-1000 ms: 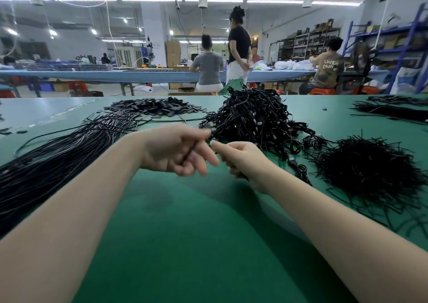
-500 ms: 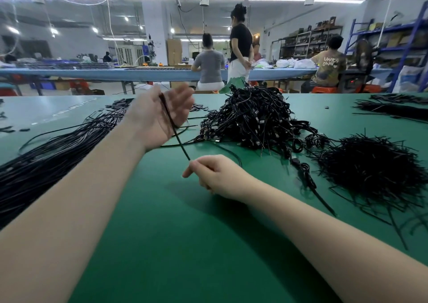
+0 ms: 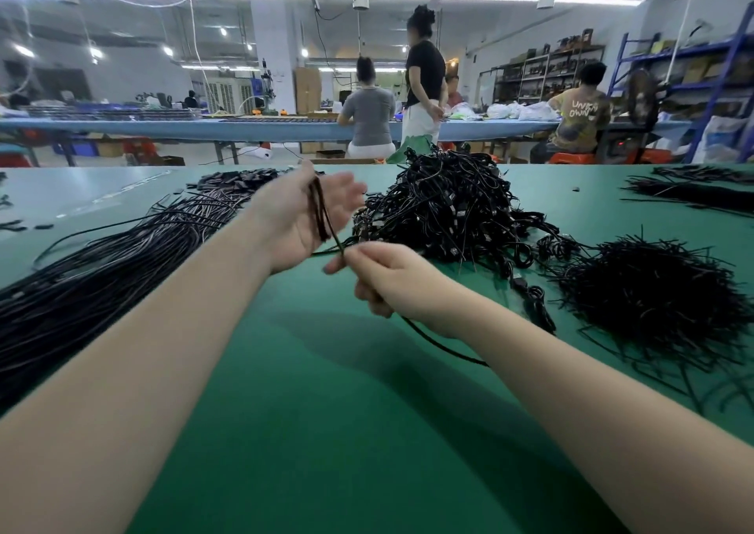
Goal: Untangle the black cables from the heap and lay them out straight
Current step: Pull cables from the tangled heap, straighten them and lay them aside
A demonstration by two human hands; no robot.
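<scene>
A tangled heap of black cables rises at the middle of the green table. My left hand is raised palm up just left of the heap, with a black cable running across its palm and fingers. That same cable passes down into my right hand, which pinches it between thumb and fingers, and its tail curves out under my right wrist. A long bundle of straightened cables lies along the table at the left.
A bristly pile of short black pieces sits at the right. More black strands lie at the far right, and small black parts at the back left. Several people work at a blue bench behind the table.
My right hand has lifted off the table and moved up toward my left hand, sliding along the cable. The left hand stays raised with the cable across its palm.
</scene>
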